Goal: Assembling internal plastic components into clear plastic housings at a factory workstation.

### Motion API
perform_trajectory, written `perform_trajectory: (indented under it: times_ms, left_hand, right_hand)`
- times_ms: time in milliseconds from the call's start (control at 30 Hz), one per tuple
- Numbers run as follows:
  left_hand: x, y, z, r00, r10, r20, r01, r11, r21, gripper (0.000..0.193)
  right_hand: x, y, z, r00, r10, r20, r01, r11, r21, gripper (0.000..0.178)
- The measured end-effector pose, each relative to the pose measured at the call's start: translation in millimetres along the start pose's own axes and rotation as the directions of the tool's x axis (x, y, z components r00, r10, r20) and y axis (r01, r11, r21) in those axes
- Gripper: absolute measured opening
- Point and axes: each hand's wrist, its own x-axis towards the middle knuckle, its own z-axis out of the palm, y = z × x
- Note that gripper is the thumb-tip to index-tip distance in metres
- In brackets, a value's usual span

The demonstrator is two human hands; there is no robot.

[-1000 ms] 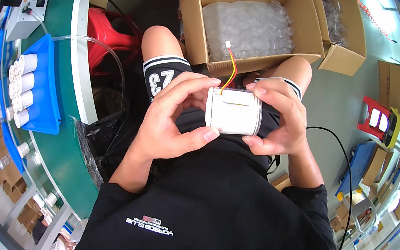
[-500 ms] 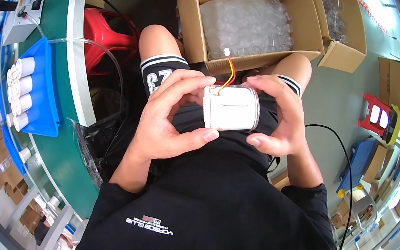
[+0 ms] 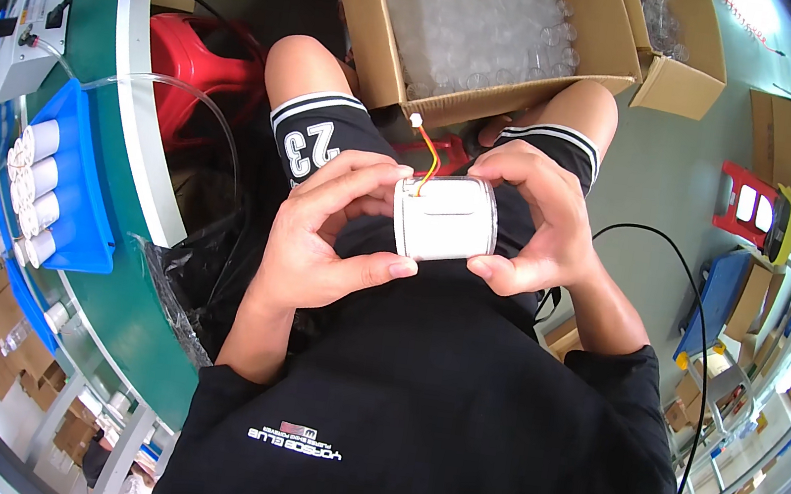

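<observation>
Between my hands, above my lap, lies a white cylinder in a clear casing (image 3: 446, 222), turned on its side. Red and yellow wires (image 3: 433, 164) rise from its far left edge and end in a small white connector (image 3: 416, 121). My left hand (image 3: 334, 224) closes on the cylinder's left end, fingers at the far side and thumb at the near side. At the right end my right hand (image 3: 544, 222) grips the clear rim with fingers and thumb.
Ahead stands a cardboard box (image 3: 373, 34) with clear plastic cups; another open box (image 3: 681, 90) is beside it. On the green table (image 3: 120, 331) at left, a blue tray (image 3: 86, 206) holds several white cylinders. A red stool (image 3: 189, 70) and black cable (image 3: 677, 269) flank me.
My right hand's thumb has come in against the cylinder's right end. The cylinder has shifted slightly left, and its wires and connector now lean further left.
</observation>
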Motion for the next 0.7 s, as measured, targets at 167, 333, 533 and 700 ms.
perform_trajectory:
  times_ms: [167, 333, 533, 700]
  left_hand:
    - [-11.0, -5.5, 4.2, 0.996, -0.074, -0.055, 0.073, 0.997, -0.016, 0.062]
    - [-30.6, -9.2, 6.5, 0.989, -0.145, -0.02, 0.144, 0.987, -0.065, 0.061]
    - [-53.5, -15.8, 6.7, 0.96, -0.279, -0.029, 0.276, 0.957, -0.09, 0.06]
    - [-52.6, -17.1, 5.3, 0.962, -0.27, -0.04, 0.264, 0.957, -0.116, 0.059]
  right_hand:
    - [-4.3, 0.4, 9.1, 0.999, 0.025, -0.041, -0.023, 0.999, 0.047, 0.058]
    - [-26.4, 0.4, 17.7, 0.987, 0.147, 0.061, -0.153, 0.98, 0.123, 0.062]
    - [-51.4, 0.2, 34.7, 0.948, 0.301, 0.102, -0.317, 0.918, 0.237, 0.062]
    - [-51.8, -0.3, 36.3, 0.94, 0.326, 0.104, -0.342, 0.902, 0.262, 0.063]
